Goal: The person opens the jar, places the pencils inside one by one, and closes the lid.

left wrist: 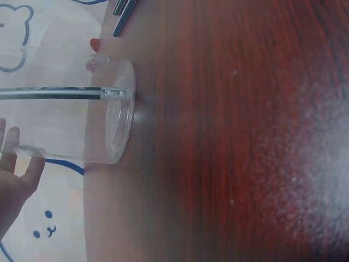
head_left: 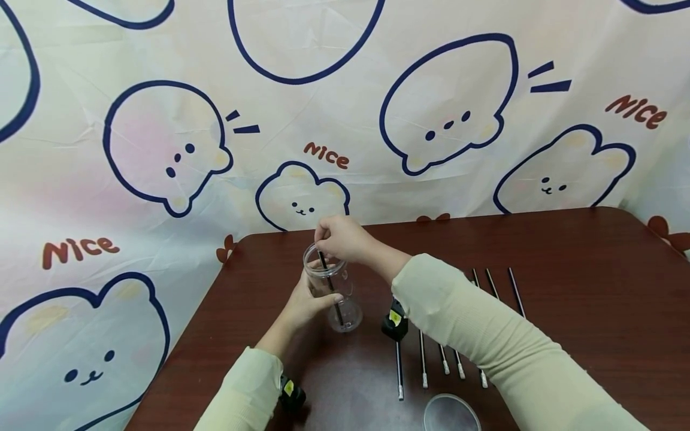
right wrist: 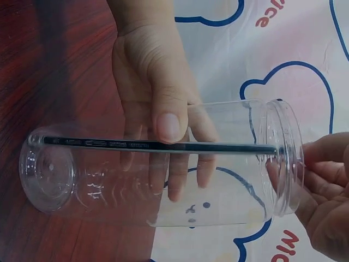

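Note:
A clear plastic jar [head_left: 347, 314] stands tilted over the brown table, its open mouth toward the top. My left hand [head_left: 308, 302] holds it round the body, with the thumb in front and the fingers behind, as the right wrist view shows through the clear wall. Inside leans a dark pencil [right wrist: 109, 143], its eraser end down near the jar's base. At the mouth, my right hand [head_left: 345, 239] pinches the pencil's upper end, the fingertips reaching in at the rim. Part of that grip is hidden behind the hand in the head view.
Several dark pencils [head_left: 399, 371] with pale eraser ends lie in a row on the table [head_left: 593, 287], partly under the right sleeve. A round translucent lid [head_left: 451, 413] lies at the near edge. Behind the table hangs a printed cloth [head_left: 431, 197].

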A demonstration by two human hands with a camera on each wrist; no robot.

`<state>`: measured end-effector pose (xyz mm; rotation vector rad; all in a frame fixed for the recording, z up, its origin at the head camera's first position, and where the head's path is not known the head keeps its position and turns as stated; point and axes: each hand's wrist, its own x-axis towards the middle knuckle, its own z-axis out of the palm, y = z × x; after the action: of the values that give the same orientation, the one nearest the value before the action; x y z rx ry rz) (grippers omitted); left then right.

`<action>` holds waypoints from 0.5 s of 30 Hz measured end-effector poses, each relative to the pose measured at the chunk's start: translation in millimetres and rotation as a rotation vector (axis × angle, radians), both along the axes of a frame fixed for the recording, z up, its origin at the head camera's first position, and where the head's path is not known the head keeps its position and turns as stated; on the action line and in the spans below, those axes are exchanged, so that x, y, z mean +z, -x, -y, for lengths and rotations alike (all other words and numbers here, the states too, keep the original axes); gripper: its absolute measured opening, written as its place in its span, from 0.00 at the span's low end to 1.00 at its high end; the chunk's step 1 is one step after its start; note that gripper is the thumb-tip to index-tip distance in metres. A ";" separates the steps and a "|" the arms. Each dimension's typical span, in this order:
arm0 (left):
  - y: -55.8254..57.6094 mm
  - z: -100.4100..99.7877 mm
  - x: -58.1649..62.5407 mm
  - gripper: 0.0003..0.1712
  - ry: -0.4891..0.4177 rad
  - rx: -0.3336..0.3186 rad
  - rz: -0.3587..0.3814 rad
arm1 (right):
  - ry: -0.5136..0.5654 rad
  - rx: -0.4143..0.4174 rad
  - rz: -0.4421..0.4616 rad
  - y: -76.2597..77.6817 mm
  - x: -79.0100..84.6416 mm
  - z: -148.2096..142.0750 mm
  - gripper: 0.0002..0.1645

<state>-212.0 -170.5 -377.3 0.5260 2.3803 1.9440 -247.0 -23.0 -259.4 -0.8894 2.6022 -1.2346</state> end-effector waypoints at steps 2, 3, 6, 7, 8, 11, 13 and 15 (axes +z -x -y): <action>-0.1 -1.0 1.4 0.42 0.006 0.010 -0.003 | -0.007 -0.009 0.000 0.0 0.9 0.0 0.02; -0.7 -1.7 3.0 0.42 0.006 0.012 0.003 | 0.004 -0.013 0.011 -0.2 1.2 -0.3 0.03; -5.6 -4.8 11.0 0.42 0.020 0.027 0.029 | 0.108 -0.021 0.088 0.6 0.7 -2.0 0.05; -7.5 -6.0 13.9 0.42 0.025 0.032 0.043 | 0.154 -0.023 0.122 0.8 0.7 -3.0 0.05; -9.2 -7.1 16.5 0.42 0.031 0.036 0.048 | 0.200 -0.024 0.151 1.2 0.4 -4.2 0.06; -13.9 -9.8 22.2 0.41 0.052 0.040 0.052 | 0.312 -0.025 0.227 1.6 0.9 -9.1 0.07; -15.2 -10.2 22.8 0.40 0.047 0.041 0.062 | 0.357 -0.021 0.264 1.6 1.3 -13.1 0.08; -16.5 -9.9 22.8 0.40 0.030 0.036 0.072 | 0.389 -0.018 0.300 1.2 1.7 -17.5 0.09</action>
<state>-195.6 -160.5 -354.5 0.4076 2.3876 1.9030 -248.2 -5.5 -257.7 -0.6676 2.1801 -1.7633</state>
